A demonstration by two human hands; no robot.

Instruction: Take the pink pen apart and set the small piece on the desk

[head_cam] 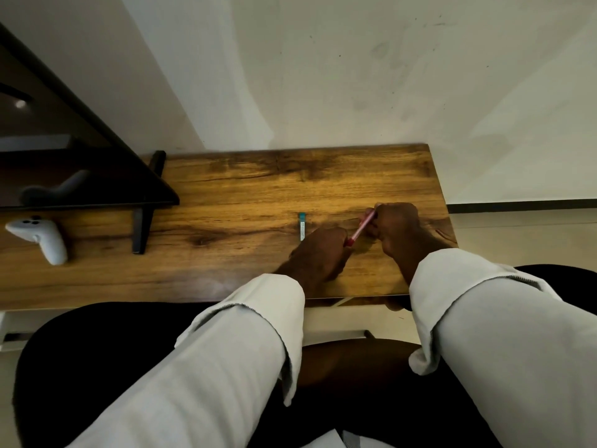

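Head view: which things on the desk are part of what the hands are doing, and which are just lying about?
In hand:
- pink pen, held by left hand and right hand
- teal-capped pen, lying beside the left hand

Lying about:
- white controller
- dark controller
- black shelf

We are looking through a single head-worn wide-angle camera, facing forward and steeply down onto the wooden desk and the pale wall behind it. It is sitting close above the sleeves, with edges bending outward.
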